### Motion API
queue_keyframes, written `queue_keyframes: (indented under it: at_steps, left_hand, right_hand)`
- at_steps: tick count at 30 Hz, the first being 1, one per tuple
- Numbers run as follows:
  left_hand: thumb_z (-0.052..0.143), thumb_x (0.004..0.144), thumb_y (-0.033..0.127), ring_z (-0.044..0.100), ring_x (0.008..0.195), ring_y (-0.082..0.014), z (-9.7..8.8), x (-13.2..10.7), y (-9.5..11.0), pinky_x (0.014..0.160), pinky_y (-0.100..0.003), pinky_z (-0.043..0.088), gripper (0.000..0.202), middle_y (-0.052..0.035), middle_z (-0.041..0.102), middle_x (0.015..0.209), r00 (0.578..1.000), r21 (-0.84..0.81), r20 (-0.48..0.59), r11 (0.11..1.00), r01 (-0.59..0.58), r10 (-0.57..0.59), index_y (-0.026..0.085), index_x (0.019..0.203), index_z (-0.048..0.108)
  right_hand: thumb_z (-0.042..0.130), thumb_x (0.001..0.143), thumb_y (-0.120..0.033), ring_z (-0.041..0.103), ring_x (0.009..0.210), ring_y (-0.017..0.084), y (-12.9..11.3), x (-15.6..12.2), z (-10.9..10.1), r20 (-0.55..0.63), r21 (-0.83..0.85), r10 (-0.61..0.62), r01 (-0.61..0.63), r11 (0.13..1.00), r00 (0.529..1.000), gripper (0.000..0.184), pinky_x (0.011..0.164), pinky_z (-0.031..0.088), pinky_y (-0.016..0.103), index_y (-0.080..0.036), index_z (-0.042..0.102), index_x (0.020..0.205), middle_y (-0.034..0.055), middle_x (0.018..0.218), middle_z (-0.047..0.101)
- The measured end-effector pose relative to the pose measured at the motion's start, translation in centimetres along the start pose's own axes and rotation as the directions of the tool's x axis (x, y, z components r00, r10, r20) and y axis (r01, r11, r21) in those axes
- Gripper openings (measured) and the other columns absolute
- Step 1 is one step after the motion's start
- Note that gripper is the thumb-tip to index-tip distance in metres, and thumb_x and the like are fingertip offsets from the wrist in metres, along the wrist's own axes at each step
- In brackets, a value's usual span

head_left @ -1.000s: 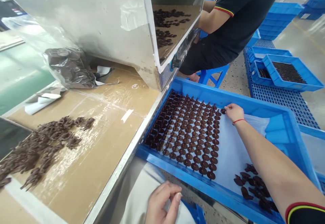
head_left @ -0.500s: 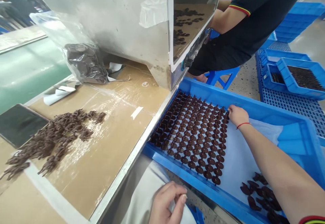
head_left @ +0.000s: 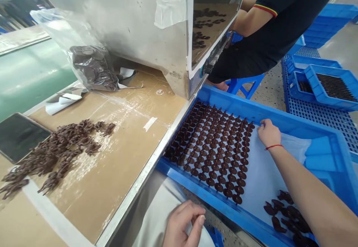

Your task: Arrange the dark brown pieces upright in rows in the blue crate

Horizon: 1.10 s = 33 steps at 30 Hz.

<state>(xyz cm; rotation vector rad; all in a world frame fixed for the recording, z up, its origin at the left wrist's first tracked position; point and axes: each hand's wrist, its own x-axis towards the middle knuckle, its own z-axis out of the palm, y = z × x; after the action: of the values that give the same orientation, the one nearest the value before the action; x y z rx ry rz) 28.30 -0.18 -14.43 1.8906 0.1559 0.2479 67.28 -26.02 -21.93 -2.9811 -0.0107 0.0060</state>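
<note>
My right hand [head_left: 269, 133] is over the blue tray [head_left: 324, 127], just right of the far end of the last row of dark brown disc-shaped parts [head_left: 220, 150]. A small gap separates its bent, slightly parted fingers from the row; nothing shows in them. The parts stand in close, even rows on a pale sheet [head_left: 258, 172]. A loose heap of similar brown pieces [head_left: 291, 213] lies at the tray's near right, partly behind my forearm. Over my lap, my left hand [head_left: 183, 222] has curled fingers with the thumb close to them, and no object is visible there.
Left, a brown-covered table [head_left: 134, 157] bears a pile of small brown parts [head_left: 67, 146], a phone-like dark slab [head_left: 22, 137] and a clear bag of brown pieces [head_left: 93, 68]. A metal housing [head_left: 125, 27] stands behind. A seated person [head_left: 268, 34] works beyond; blue crates [head_left: 332, 86] lie right.
My right hand has drawn a little to the right, away from the far end of the last row, leaving the part there standing. My left hand has hardly moved.
</note>
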Motion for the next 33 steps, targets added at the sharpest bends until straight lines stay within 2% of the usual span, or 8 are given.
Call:
queue_keyframes:
  at_steps: [3, 9, 13, 20, 25, 28, 31, 33]
  left_hand:
    - [0.054, 0.097, 0.025, 0.059, 0.065, -0.0151, 0.0, 0.0, 0.2, 0.063, -0.023, 0.044, 0.013, -0.0015, 0.062, 0.072, 1.000, -0.011, 0.003, 1.000, 0.015, -0.015, 0.022, 0.093, 0.066]
    - [0.053, 0.096, 0.022, 0.060, 0.066, -0.0153, -0.3, 0.2, 0.5, 0.064, -0.023, 0.045, 0.012, -0.0018, 0.062, 0.072, 1.000, 0.028, 0.022, 1.000, 0.002, -0.002, 0.021, 0.093, 0.065]
    - [0.053, 0.096, 0.019, 0.061, 0.067, -0.0153, -0.7, 0.3, 0.7, 0.065, -0.022, 0.047, 0.012, -0.0016, 0.063, 0.073, 0.998, 0.051, 0.058, 0.999, -0.016, 0.013, 0.020, 0.096, 0.065]
    - [0.054, 0.096, 0.019, 0.061, 0.069, -0.0157, -0.6, 0.6, 1.1, 0.068, -0.024, 0.048, 0.011, -0.0008, 0.064, 0.074, 0.998, 0.055, 0.063, 0.998, -0.010, 0.006, 0.021, 0.095, 0.065]
    - [0.056, 0.095, 0.019, 0.061, 0.065, -0.0139, -0.4, 1.1, 1.7, 0.062, -0.021, 0.048, 0.012, -0.0004, 0.065, 0.074, 1.000, 0.060, -0.002, 0.998, 0.023, -0.023, 0.020, 0.092, 0.068]
    - [0.056, 0.095, 0.021, 0.059, 0.058, -0.0129, -0.5, 1.1, 2.0, 0.057, -0.020, 0.044, 0.020, 0.0018, 0.061, 0.063, 0.999, 0.078, 0.006, 0.996, 0.050, -0.051, 0.018, 0.078, 0.065]
    - [0.049, 0.097, 0.026, 0.054, 0.052, -0.0122, -0.5, 0.9, 1.9, 0.053, -0.021, 0.039, 0.040, 0.0024, 0.055, 0.054, 0.997, 0.095, 0.060, 0.994, 0.046, -0.052, 0.017, 0.059, 0.055]
    - [0.046, 0.099, 0.026, 0.054, 0.053, -0.0125, -0.4, 0.8, 1.8, 0.054, -0.022, 0.039, 0.040, 0.0020, 0.055, 0.056, 0.996, 0.091, 0.072, 0.995, 0.044, -0.051, 0.017, 0.061, 0.055]
  right_hand:
    - [0.054, 0.103, -0.034, 0.064, 0.086, 0.018, -0.5, -0.2, 0.3, 0.020, 0.036, 0.091, -0.092, 0.995, 0.996, 0.028, 0.079, 0.056, 0.036, -0.014, 0.058, 0.122, 0.0064, 0.100, 0.063]
    - [0.057, 0.101, -0.034, 0.064, 0.089, 0.019, -1.9, 0.2, 0.4, 0.025, 0.089, 0.185, -0.186, 0.978, 0.982, 0.029, 0.082, 0.056, 0.038, -0.014, 0.058, 0.122, 0.0074, 0.104, 0.063]
    - [0.058, 0.101, -0.033, 0.064, 0.091, 0.020, -1.2, -0.5, -0.5, 0.002, 0.102, 0.229, -0.228, 0.968, 0.974, 0.031, 0.083, 0.055, 0.039, -0.014, 0.057, 0.125, 0.0078, 0.105, 0.063]
    - [0.061, 0.099, -0.026, 0.063, 0.095, 0.020, 3.3, -3.8, -2.6, 0.068, 0.146, 0.051, -0.060, 0.987, 0.996, 0.015, 0.089, 0.053, 0.040, -0.014, 0.064, 0.108, 0.0050, 0.103, 0.065]
    - [0.058, 0.100, -0.022, 0.064, 0.090, 0.018, 5.6, -6.7, -3.7, 0.189, 0.147, -0.074, 0.046, 0.988, 0.979, 0.013, 0.085, 0.053, 0.037, -0.013, 0.063, 0.108, 0.0046, 0.100, 0.065]
    - [0.057, 0.100, -0.019, 0.064, 0.082, 0.016, 6.5, -10.4, -5.3, 0.345, 0.182, -0.243, 0.189, 0.965, 0.907, 0.012, 0.079, 0.053, 0.033, -0.013, 0.062, 0.109, 0.0029, 0.095, 0.065]
    - [0.062, 0.095, -0.014, 0.062, 0.072, 0.014, 6.6, -15.3, -7.1, 0.503, 0.232, -0.418, 0.348, 0.908, 0.757, 0.006, 0.071, 0.051, 0.028, -0.014, 0.064, 0.100, -0.0011, 0.082, 0.064]
    - [0.067, 0.091, -0.014, 0.060, 0.068, 0.013, 6.4, -18.4, -7.8, 0.552, 0.224, -0.471, 0.421, 0.879, 0.688, 0.003, 0.066, 0.049, 0.025, -0.015, 0.064, 0.092, -0.0028, 0.076, 0.063]
